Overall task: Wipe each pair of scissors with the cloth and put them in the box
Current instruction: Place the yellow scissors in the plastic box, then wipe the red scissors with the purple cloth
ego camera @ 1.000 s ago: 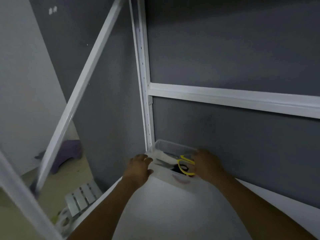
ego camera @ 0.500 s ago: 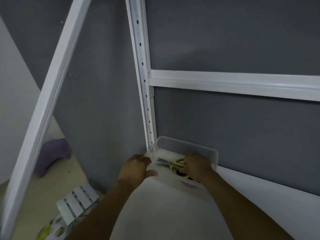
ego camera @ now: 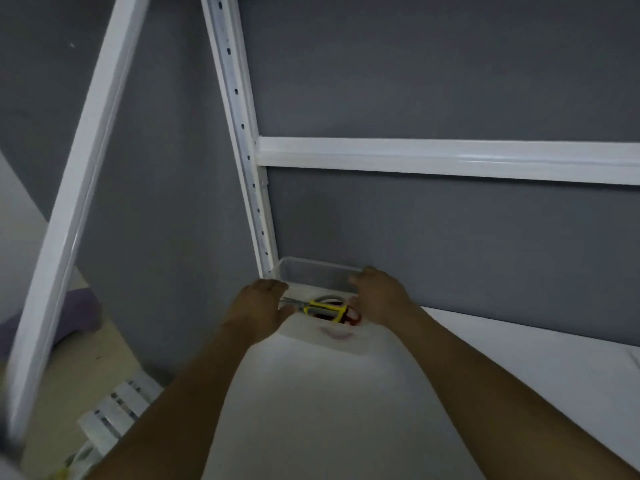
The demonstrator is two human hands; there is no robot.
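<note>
Since the clear plastic box [ego camera: 311, 271] sits far back in the corner of the white shelf [ego camera: 346, 393], just beside the rack post [ego camera: 242, 133], both arms are stretched out to reach it. The left hand [ego camera: 258, 304] has its fingers bent round the left end of the box, with the thumb on the near wall. The right hand [ego camera: 379, 294] holds the right end, and its fingers look hooked over the rim. Neither hand holds any scissors.

The yellow-handled scissors [ego camera: 325, 308] lie inside the box with their blades pointing at the left hand. A grey handle loop [ego camera: 329, 297] and a red handle [ego camera: 355, 317] show next to them, so I think more pairs are in there too. I cannot see a cloth.

The box looks thin and light, and its walls may bend if squeezed hard. It is smooth, so it could slip. The scissors are hard and likely heavier than the box, and they would slide if it tips. The best way to hold the box is by both short ends, up near the rim, and to keep it flat. Scissors are best picked up by the handle loops, never the blades.
</note>
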